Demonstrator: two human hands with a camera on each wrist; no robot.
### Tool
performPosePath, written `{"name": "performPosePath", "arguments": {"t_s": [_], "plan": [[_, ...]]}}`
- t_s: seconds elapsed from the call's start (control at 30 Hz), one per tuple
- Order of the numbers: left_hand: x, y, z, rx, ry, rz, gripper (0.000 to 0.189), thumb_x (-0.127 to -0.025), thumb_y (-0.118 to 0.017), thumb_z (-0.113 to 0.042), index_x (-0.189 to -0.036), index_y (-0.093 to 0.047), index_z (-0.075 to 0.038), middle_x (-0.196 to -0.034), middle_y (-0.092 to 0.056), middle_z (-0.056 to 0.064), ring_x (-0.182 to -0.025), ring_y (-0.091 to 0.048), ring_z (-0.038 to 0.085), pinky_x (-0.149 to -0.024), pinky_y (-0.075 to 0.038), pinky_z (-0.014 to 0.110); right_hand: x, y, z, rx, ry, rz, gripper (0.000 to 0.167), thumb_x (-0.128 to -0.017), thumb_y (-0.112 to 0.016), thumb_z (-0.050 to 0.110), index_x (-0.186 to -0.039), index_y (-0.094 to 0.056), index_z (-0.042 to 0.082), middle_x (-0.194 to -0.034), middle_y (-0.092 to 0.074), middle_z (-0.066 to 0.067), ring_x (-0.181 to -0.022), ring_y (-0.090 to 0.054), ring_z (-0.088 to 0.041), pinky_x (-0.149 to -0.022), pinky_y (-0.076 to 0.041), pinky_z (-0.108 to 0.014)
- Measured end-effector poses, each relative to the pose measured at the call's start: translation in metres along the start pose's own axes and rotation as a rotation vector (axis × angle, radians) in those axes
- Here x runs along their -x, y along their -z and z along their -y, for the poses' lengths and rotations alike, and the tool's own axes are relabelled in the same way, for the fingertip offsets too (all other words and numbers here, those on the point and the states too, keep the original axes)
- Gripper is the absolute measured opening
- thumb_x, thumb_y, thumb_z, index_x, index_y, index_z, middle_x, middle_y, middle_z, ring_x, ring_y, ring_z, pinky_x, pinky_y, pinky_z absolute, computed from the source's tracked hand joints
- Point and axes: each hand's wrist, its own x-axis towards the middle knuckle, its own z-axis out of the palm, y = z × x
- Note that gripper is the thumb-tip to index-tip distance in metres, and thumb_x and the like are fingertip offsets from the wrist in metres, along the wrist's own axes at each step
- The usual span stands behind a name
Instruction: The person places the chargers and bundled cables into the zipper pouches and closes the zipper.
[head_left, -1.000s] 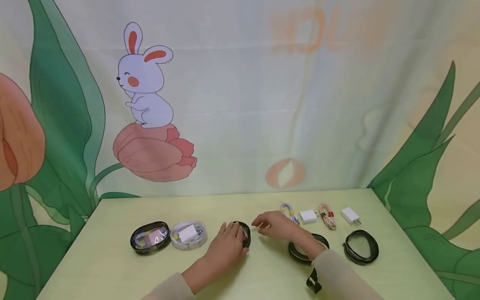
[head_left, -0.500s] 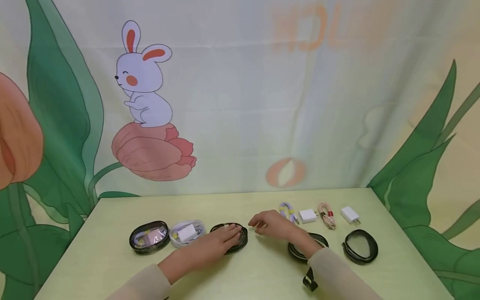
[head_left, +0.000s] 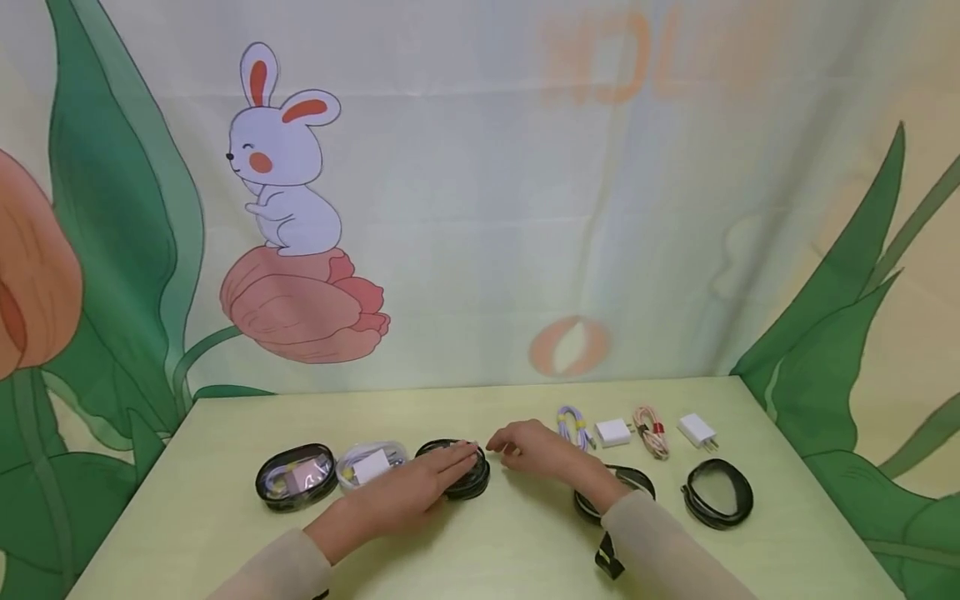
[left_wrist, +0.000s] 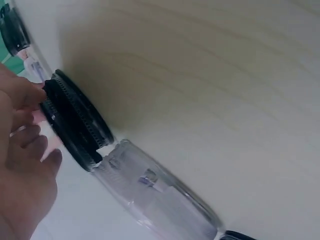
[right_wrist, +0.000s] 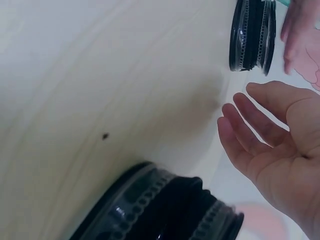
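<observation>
My left hand (head_left: 405,493) lies over a black-rimmed oval zip case (head_left: 474,481), its fingers straight and pointing right across the top. In the left wrist view, a fingertip touches the edge of this zip case (left_wrist: 75,122); its contents are hidden. My right hand (head_left: 534,448) hovers just right of the case, holding nothing, fingers loosely bent; in the right wrist view the same hand (right_wrist: 280,135) is apart from the case (right_wrist: 251,37). Left of my left hand, a clear case (head_left: 349,477) contains a white charger, partly covered by the hand.
Far left stands a black-rimmed case (head_left: 296,477) with a pink charger and cable inside. At right are a purple cable (head_left: 573,427), white chargers (head_left: 612,432) (head_left: 697,430), a pink cable (head_left: 651,432) and two black cases (head_left: 637,479) (head_left: 717,493), one under my right forearm.
My left hand has swung left and lower, its fingers turning from pointing up to pointing right over the case. My right hand has shifted slightly left.
</observation>
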Motion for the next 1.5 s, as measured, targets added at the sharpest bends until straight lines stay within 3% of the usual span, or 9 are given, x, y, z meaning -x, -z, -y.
{"name": "performPosePath", "arguments": {"t_s": [0.13,0.23,0.4,0.77,0.9,1.07,1.2,1.3,1.5], "plan": [[-0.005,0.000,0.001,0.007,0.081,-0.038,0.063,-0.093,-0.073,-0.017,-0.148,-0.048,0.002,-0.158,-0.041,0.015,-0.140,-0.046,0.035,-0.112,-0.041,0.047,-0.012,-0.004,-0.003,0.137,0.064,-0.028,0.023,-0.095,-0.069,0.004,-0.117,-0.074,0.002,-0.113,-0.073,-0.011,-0.107,-0.067,-0.027,-0.093,-0.054,-0.039],[-0.010,-0.001,0.001,-0.009,0.134,0.000,0.066,-0.094,-0.074,-0.027,-0.147,-0.048,0.003,-0.156,-0.043,0.017,-0.141,-0.045,0.037,-0.114,-0.039,0.048,-0.020,-0.007,-0.007,0.246,0.124,-0.029,0.022,-0.096,-0.071,0.011,-0.116,-0.076,0.006,-0.119,-0.071,-0.012,-0.114,-0.064,-0.028,-0.101,-0.048,-0.043],[-0.014,-0.007,-0.005,0.003,0.199,0.065,0.069,-0.093,-0.075,-0.030,-0.146,-0.049,0.006,-0.154,-0.044,0.021,-0.140,-0.045,0.039,-0.112,-0.042,0.048,-0.028,-0.011,-0.010,0.253,0.146,0.004,0.022,-0.096,-0.071,0.015,-0.115,-0.076,0.006,-0.130,-0.066,-0.016,-0.124,-0.058,-0.032,-0.109,-0.040,-0.049],[-0.010,-0.012,-0.005,0.016,0.163,0.026,0.067,-0.091,-0.078,-0.023,-0.144,-0.050,0.008,-0.153,-0.045,0.023,-0.137,-0.048,0.041,-0.108,-0.045,0.048,-0.031,-0.021,-0.007,0.255,0.087,-0.080,0.008,-0.096,-0.067,0.007,-0.101,-0.074,0.004,-0.127,-0.064,-0.016,-0.122,-0.053,-0.040,-0.103,-0.043,-0.054],[-0.009,-0.013,-0.004,0.015,0.153,0.015,0.067,-0.091,-0.078,-0.023,-0.144,-0.050,0.008,-0.153,-0.045,0.023,-0.137,-0.047,0.041,-0.109,-0.045,0.048,-0.032,-0.023,-0.007,0.362,0.087,-0.078,0.008,-0.099,-0.063,0.009,-0.097,-0.071,0.007,-0.126,-0.063,-0.012,-0.120,-0.053,-0.039,-0.094,-0.051,-0.052],[-0.008,-0.017,-0.003,0.034,0.141,-0.002,0.066,-0.092,-0.077,-0.021,-0.144,-0.049,0.007,-0.153,-0.045,0.022,-0.138,-0.046,0.040,-0.109,-0.044,0.048,-0.029,-0.023,-0.009,0.570,0.196,-0.070,0.010,-0.101,-0.061,0.013,-0.103,-0.070,0.011,-0.129,-0.060,-0.008,-0.122,-0.052,-0.034,-0.084,-0.056,-0.045],[-0.008,-0.019,-0.003,0.044,0.137,-0.001,0.065,-0.093,-0.077,-0.021,-0.145,-0.049,0.007,-0.154,-0.044,0.021,-0.140,-0.045,0.039,-0.110,-0.044,0.047,-0.028,-0.022,-0.013,0.646,0.246,-0.024,0.015,-0.104,-0.056,0.016,-0.105,-0.070,0.012,-0.133,-0.057,-0.005,-0.126,-0.050,-0.031,-0.082,-0.056,-0.042],[-0.008,-0.020,-0.003,0.042,0.136,-0.002,0.066,-0.093,-0.076,-0.021,-0.145,-0.048,0.007,-0.154,-0.044,0.021,-0.140,-0.045,0.039,-0.110,-0.044,0.047,-0.028,-0.021,-0.017,0.637,0.287,-0.033,0.014,-0.104,-0.057,0.016,-0.105,-0.070,0.013,-0.136,-0.056,-0.005,-0.127,-0.049,-0.032,-0.085,-0.056,-0.042],[-0.007,-0.018,-0.003,0.051,0.145,0.013,0.066,-0.094,-0.075,-0.021,-0.146,-0.047,0.007,-0.155,-0.042,0.021,-0.141,-0.043,0.039,-0.110,-0.043,0.048,-0.031,-0.019,-0.020,0.501,0.373,-0.122,0.008,-0.100,-0.063,0.011,-0.102,-0.071,0.011,-0.138,-0.058,-0.011,-0.125,-0.053,-0.031,-0.105,-0.044,-0.046]]}}
